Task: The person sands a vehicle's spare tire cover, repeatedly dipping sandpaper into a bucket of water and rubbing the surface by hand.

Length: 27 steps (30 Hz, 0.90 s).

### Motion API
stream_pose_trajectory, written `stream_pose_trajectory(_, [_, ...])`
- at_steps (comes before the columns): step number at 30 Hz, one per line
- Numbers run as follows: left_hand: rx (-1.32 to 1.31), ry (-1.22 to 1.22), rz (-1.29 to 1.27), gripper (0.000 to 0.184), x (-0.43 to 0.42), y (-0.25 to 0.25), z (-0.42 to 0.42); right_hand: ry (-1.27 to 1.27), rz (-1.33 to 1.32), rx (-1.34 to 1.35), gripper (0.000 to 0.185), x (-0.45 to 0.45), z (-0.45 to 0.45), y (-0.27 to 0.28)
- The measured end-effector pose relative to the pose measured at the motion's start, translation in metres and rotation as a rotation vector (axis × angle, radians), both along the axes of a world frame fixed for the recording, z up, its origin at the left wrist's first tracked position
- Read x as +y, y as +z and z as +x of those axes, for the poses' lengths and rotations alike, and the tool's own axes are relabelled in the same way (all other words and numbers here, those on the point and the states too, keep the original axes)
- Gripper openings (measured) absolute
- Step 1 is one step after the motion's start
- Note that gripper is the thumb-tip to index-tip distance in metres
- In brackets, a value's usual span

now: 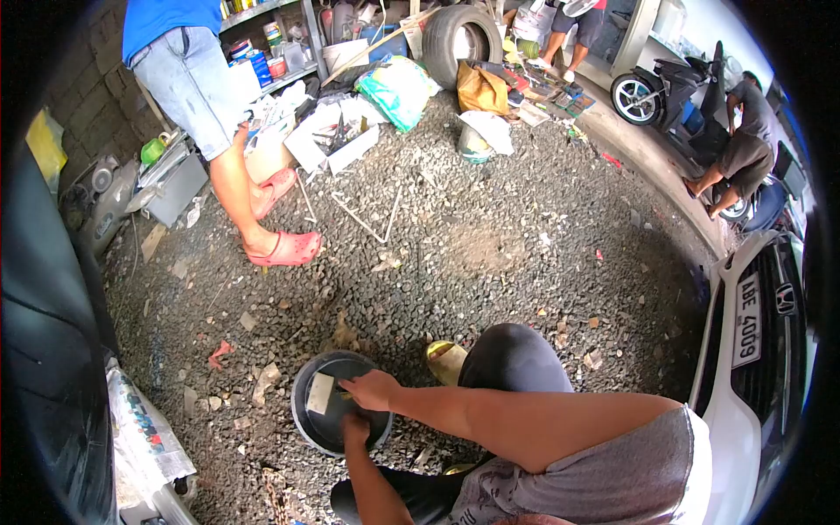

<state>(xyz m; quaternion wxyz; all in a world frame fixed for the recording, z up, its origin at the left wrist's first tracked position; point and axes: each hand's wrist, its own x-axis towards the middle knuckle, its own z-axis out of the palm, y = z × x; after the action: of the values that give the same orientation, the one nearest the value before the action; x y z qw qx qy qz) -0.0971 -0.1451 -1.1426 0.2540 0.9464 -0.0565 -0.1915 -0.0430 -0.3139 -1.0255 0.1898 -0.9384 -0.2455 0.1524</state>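
A round dark basin with a grey rim stands on the gravel, holding what looks like dark liquid. Inside it, on the left, is a pale rectangular piece. My right hand reaches over the basin from the right, its fingers bent around a small yellowish thing too small to name. Just below, my left hand is inside the near part of the basin, close to the right one; its fingertips are hard to make out.
A person in red clogs stands at the upper left. Metal rods, a covered bucket and a tire lie beyond. A white car is at the right, a person near a motorbike behind it.
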Motion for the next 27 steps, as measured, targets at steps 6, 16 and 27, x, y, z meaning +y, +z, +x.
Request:
stream_pose_trajectory(6, [-0.093,-0.012,0.012,0.018,0.016,-0.036,-0.006,0.02,0.002,-0.021,0.049,-0.002,0.0,0.006])
stream_pose_trajectory(16, [0.069,0.125,-0.042,0.023,0.006,0.005,-0.008,0.005,-0.002,-0.058,0.05,-0.002,-0.002,0.011])
stream_pose_trajectory(27, [0.204,0.152,0.063,0.036,0.001,0.03,-0.012,0.048,0.001,-0.102,0.039,0.0,-0.002,-0.007])
